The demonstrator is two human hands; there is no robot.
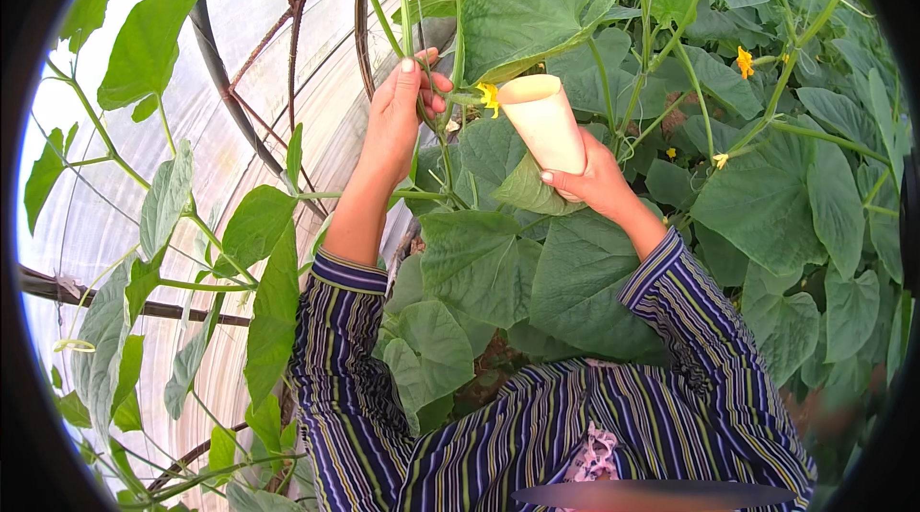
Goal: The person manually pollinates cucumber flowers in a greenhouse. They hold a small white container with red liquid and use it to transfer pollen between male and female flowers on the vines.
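My left hand (411, 92) is closed around the green stem (405, 16) of a cucumber vine, thumb up and fingertips showing on the right of it. A small green fruit (467, 99) with a yellow flower (489, 99) at its tip juts out just right of my left fingers. In my right hand (593, 178) is a pale, cream-coloured cup (544, 125), tilted, its rim close beside the flower. One leaf (535, 185) lies against the cup's lower side. A broad leaf (528, 13) hangs above the cup.
A translucent plastic film wall (244, 31) with a dark curved frame pipe (215, 74) stands at left. Vines with large leaves (273, 304) cross in front of it. Dense foliage (762, 203) with a yellow-orange flower (744, 62) fills the right. More broad leaves (589, 282) lie below my hands.
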